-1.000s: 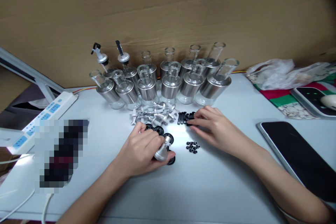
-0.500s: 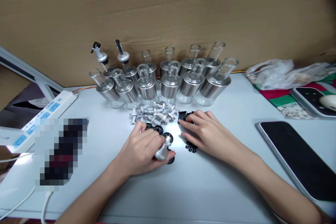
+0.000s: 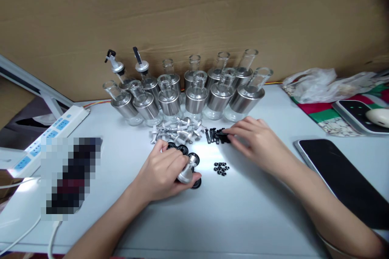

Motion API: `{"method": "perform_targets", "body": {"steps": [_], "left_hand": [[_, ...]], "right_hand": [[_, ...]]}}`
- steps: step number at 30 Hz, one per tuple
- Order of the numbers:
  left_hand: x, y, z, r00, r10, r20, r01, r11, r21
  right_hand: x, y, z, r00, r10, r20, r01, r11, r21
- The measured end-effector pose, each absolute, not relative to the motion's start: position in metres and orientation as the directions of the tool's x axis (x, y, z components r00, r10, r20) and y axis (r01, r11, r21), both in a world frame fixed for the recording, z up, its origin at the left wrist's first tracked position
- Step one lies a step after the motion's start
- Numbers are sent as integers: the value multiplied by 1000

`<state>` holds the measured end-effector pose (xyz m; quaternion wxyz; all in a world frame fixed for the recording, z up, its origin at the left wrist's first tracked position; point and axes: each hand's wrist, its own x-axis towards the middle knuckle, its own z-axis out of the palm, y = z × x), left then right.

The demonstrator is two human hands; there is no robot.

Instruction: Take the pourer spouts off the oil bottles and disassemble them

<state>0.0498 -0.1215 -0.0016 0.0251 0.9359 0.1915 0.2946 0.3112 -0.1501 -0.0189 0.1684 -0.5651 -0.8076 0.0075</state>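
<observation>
My left hand [image 3: 165, 174] is closed around a silver pourer spout [image 3: 186, 173], its wide rounded collar showing beside the thumb. Several round black stopper rings [image 3: 193, 158] lie around and partly under that hand. At the edge of a small pile of black flip caps [image 3: 210, 135], my right hand [image 3: 253, 139] pinches one dark cap [image 3: 224, 134] between thumb and fingers. Small black tube-like bits [image 3: 221, 168] lie in a cluster nearer to me. Behind my left hand is a heap of silver pourer spouts [image 3: 178, 129] with white stems.
Glass bottles with metal sleeves [image 3: 196, 99] stand in two rows at the back; two carry fitted pourers [image 3: 142, 64]. A power strip [image 3: 51, 139] and a pixelated phone-like object [image 3: 71, 174] lie left. On the right are a dark-screened device [image 3: 343, 182] and a plastic bag [image 3: 322, 85].
My right hand has shifted right and closed on a black cap at the pile's edge, uncovering the small black bits. My left hand keeps its hold on the silver spout.
</observation>
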Motion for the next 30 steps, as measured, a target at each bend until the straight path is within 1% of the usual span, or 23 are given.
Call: {"method": "perform_targets", "body": {"steps": [1, 3, 5, 8, 11, 16, 20, 22, 24, 27, 30], "left_hand": [[50, -122, -2, 754, 372, 541, 343, -926, 159], [50, -121, -2, 756, 368, 541, 340, -927, 156], [50, -121, -2, 756, 367, 542, 341, -928, 153], [50, -121, -1, 754, 366, 546, 341, -928, 151], [50, -121, -1, 756, 365, 543, 339, -928, 153], [50, -121, -2, 751, 369, 548, 337, -927, 163], [51, -121, -2, 749, 363, 553, 336, -929, 155], [51, -121, -2, 750, 362, 553, 338, -929, 151], [51, -121, -2, 751, 361, 552, 337, -930, 149], [51, -121, -1, 753, 357, 553, 334, -931, 146], [51, -121, -1, 756, 359, 546, 337, -930, 145]], "right_hand": [[317, -149, -21, -272, 923, 272, 931, 325, -169], [327, -147, -26, -240, 941, 240, 951, 277, -135], [330, -146, -30, -228, 952, 205, 957, 257, -131], [329, -146, -33, -232, 950, 208, 954, 264, -143], [325, -146, -33, -241, 944, 225, 942, 283, -182], [324, -146, -31, -237, 948, 214, 913, 292, -284], [319, -148, -26, -241, 941, 236, 899, 308, -310], [313, -150, -24, -289, 927, 240, 884, 355, -303], [304, -153, -22, -344, 916, 208, 876, 392, -282], [292, -157, -22, -372, 916, 148, 886, 398, -237], [287, -158, -24, -365, 921, 139, 901, 387, -197]]}}
